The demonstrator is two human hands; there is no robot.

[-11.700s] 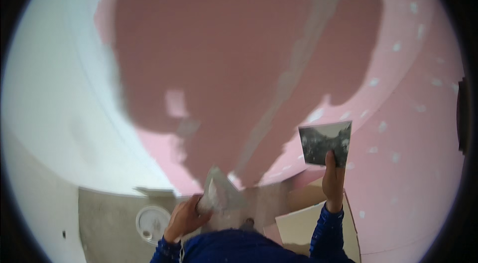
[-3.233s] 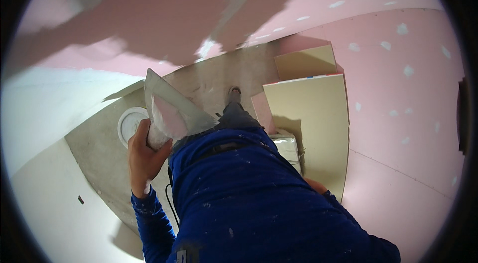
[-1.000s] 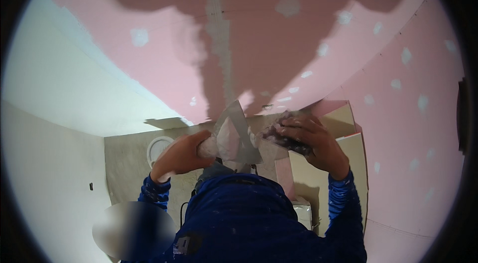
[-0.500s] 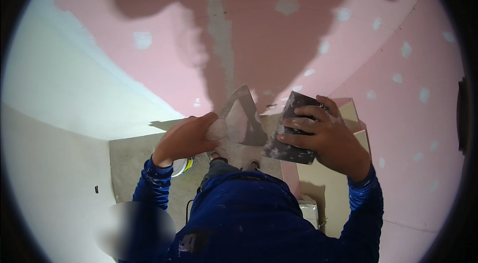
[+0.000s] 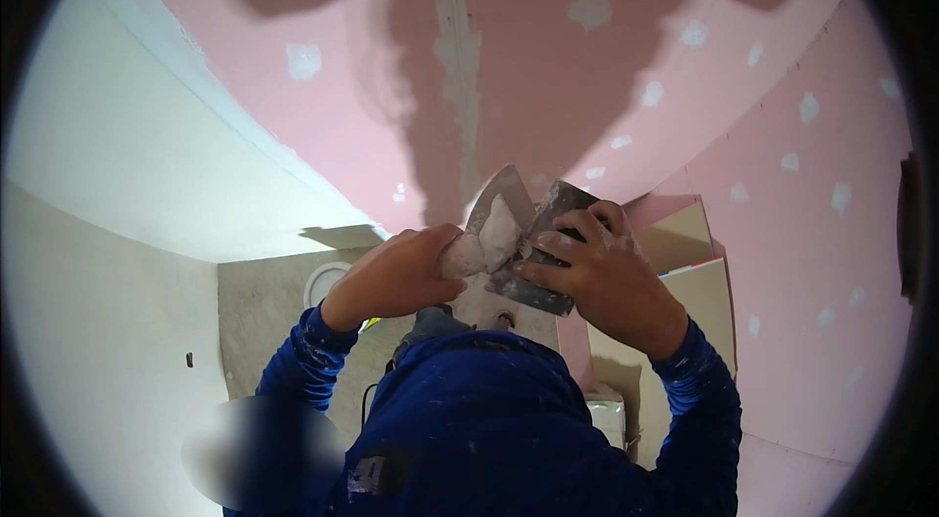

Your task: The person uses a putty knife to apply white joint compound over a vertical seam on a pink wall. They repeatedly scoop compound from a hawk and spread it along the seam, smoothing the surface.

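We have both hands up in front of the waist, close together before the pink wall [image 5: 362, 126]. Our left hand [image 5: 396, 270] is curled round the whitish grip of a trowel [image 5: 506, 186], whose grey pointed blade carries a lump of white paste [image 5: 500, 231]. Our right hand [image 5: 618, 284] has hold of a dark plate [image 5: 533, 292], fingers slightly spread across its smeared face; the thumb is hidden, so we cannot tell where it presses. The plate lies right by the trowel's right edge, though whether they touch is unclear. We judge both tools light and stiff, with thin edges that may flex a little, while the paste looks soft and could slide off a tilted blade. The trowel is best held by its grip, the plate by its broad back, well away from the paste, which may make it slippery.
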